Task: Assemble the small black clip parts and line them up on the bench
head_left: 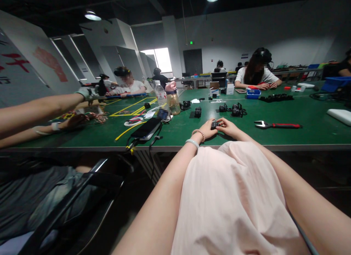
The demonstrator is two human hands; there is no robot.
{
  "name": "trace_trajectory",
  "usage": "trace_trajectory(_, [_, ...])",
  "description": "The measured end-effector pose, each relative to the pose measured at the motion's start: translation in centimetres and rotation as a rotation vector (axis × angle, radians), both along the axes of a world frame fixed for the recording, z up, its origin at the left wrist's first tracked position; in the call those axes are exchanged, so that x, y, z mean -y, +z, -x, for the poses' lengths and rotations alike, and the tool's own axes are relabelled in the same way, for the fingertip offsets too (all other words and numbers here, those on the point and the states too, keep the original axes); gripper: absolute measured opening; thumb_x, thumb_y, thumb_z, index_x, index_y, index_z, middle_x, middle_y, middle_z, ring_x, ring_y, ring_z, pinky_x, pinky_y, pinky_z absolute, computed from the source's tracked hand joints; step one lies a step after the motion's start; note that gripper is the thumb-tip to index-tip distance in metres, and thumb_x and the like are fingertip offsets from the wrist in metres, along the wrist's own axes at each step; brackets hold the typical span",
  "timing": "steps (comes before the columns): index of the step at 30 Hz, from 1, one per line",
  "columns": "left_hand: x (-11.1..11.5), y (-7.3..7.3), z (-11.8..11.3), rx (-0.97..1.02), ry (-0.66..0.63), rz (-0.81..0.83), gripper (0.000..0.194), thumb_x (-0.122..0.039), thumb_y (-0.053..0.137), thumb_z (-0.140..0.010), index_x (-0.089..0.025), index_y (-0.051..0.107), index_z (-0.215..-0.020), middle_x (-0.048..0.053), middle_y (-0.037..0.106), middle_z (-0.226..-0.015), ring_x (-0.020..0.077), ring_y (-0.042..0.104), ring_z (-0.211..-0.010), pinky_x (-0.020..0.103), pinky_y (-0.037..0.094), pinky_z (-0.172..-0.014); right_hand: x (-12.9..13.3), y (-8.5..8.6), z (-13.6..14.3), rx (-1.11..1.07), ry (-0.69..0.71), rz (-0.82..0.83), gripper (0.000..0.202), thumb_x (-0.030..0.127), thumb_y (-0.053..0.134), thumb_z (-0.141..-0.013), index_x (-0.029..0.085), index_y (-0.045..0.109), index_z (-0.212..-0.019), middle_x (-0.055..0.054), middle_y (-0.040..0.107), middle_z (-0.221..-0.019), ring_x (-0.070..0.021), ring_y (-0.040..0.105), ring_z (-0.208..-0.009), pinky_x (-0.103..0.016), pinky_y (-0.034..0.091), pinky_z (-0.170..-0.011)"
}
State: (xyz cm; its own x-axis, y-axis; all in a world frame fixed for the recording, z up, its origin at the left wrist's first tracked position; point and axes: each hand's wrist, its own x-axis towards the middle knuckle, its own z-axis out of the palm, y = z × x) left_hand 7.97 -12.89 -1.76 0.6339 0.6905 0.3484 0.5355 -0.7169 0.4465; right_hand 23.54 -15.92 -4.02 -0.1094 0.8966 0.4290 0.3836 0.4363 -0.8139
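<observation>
Near the front edge of the green table, my left hand and my right hand meet around a small black block-like part. Fingers of both hands are closed on it; its exact kind is too small to make out. Beyond my hands sit several black devices with cables, such as one black device on the left and another black device on the right. To the right of my right hand lies an adjustable wrench with a red and black handle.
Left of my hands are a phone with cables, a yellow cable, a clear bottle and an amber bottle. A blue bin stands farther back before a seated person. Another person's arms reach in from the left.
</observation>
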Motion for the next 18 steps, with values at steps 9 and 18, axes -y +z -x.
trace_trajectory(9, [0.36, 0.29, -0.06, 0.001, 0.015, 0.004, 0.055, -0.026, 0.051, -0.064, -0.013, 0.033, -0.115, 0.009, 0.047, -0.109, 0.0207, 0.047, -0.096, 0.031, 0.038, -0.083, -0.29, -0.28, -0.07, 0.026, -0.024, -0.028, 0.032, 0.035, 0.053, -0.065, 0.018, 0.049, -0.093, 0.000, 0.055, -0.073, -0.0118, 0.051, -0.064, -0.026, 0.042, -0.059])
trace_trajectory(18, [0.23, 0.22, 0.04, 0.017, 0.001, -0.009, 0.055, -0.026, 0.051, -0.063, -0.011, 0.034, -0.114, 0.011, 0.046, -0.110, 0.0211, 0.047, -0.097, 0.031, 0.038, -0.084, -0.52, -0.47, -0.12, 0.049, -0.027, -0.056, 0.030, 0.036, 0.050, -0.069, 0.018, 0.051, -0.092, -0.002, 0.058, -0.078, -0.0125, 0.053, -0.068, -0.027, 0.042, -0.062])
